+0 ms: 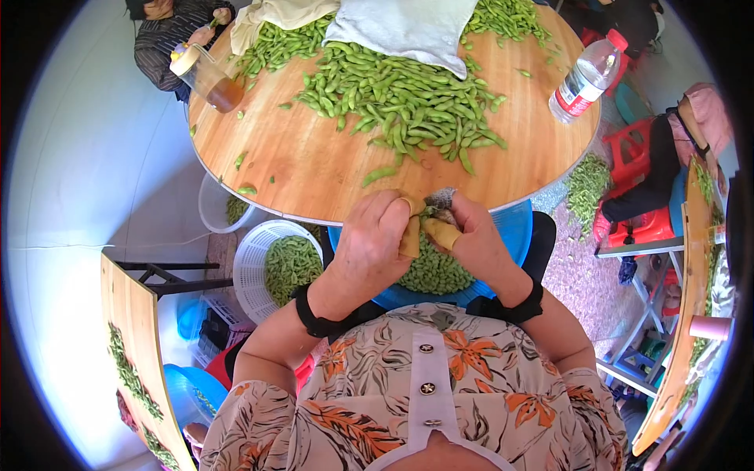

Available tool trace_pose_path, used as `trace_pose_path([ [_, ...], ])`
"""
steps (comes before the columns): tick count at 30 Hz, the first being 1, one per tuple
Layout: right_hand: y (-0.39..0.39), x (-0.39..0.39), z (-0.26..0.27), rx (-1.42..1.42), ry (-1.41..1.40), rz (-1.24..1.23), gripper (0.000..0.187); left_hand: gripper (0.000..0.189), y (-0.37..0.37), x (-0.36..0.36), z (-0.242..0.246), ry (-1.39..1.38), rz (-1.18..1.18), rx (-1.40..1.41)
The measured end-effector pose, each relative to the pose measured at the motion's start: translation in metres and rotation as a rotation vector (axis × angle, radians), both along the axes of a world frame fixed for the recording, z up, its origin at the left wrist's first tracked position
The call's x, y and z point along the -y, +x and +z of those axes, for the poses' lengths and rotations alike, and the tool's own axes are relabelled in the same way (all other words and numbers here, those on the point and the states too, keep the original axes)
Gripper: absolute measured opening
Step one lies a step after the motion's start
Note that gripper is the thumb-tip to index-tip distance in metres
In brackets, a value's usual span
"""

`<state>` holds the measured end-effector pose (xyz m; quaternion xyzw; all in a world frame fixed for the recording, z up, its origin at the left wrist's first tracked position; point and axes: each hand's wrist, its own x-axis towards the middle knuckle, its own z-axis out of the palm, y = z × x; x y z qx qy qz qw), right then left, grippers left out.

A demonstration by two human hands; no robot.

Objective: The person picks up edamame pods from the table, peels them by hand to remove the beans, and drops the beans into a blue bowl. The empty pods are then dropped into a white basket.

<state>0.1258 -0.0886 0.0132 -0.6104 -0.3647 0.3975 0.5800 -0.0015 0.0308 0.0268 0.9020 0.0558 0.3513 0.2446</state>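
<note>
My left hand and my right hand meet over a blue plastic basin on my lap. Tan covers wrap some fingertips of both hands, and a grey textured cover shows on the right. Pinched between the fingertips is a green soybean pod, mostly hidden by the fingers. Shelled green beans lie in the basin below. On the round wooden table ahead is a heap of green soybean pods, with a pale cloth over its far part.
A tilted-looking jug of brown drink stands at the table's left, a water bottle at its right. Beside my left arm is a white basket of pods. People sit around, one on a red stool; pods litter the floor.
</note>
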Motion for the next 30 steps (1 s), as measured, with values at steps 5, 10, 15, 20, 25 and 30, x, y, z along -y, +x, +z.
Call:
trace_pose_path([
  [5, 0.007, 0.004, -0.001, -0.214, 0.005, 0.012, 0.016, 0.023, 0.002, 0.007, 0.008, -0.368, -0.083, -0.031],
  [10, 0.014, 0.012, -0.01, 0.38, -0.006, 0.095, 0.022, 0.02, -0.006, -0.004, 0.014, -0.427, -0.121, -0.13],
  [15, 0.009, 0.016, 0.003, -0.071, -0.025, 0.053, 0.021, 0.021, -0.009, -0.005, 0.019, -0.28, -0.124, -0.261],
  [20, 0.003, 0.011, 0.001, -0.38, 0.076, 0.117, 0.014, 0.022, 0.004, -0.001, 0.007, -0.688, -0.118, -0.178],
  [25, 0.005, 0.008, 0.003, -0.053, -0.097, 0.071, 0.017, 0.019, 0.008, -0.002, 0.006, -0.524, -0.086, -0.183],
  [30, 0.007, 0.01, 0.012, 0.257, -0.092, 0.12, 0.021, 0.018, 0.01, -0.007, -0.001, -0.425, -0.111, -0.149],
])
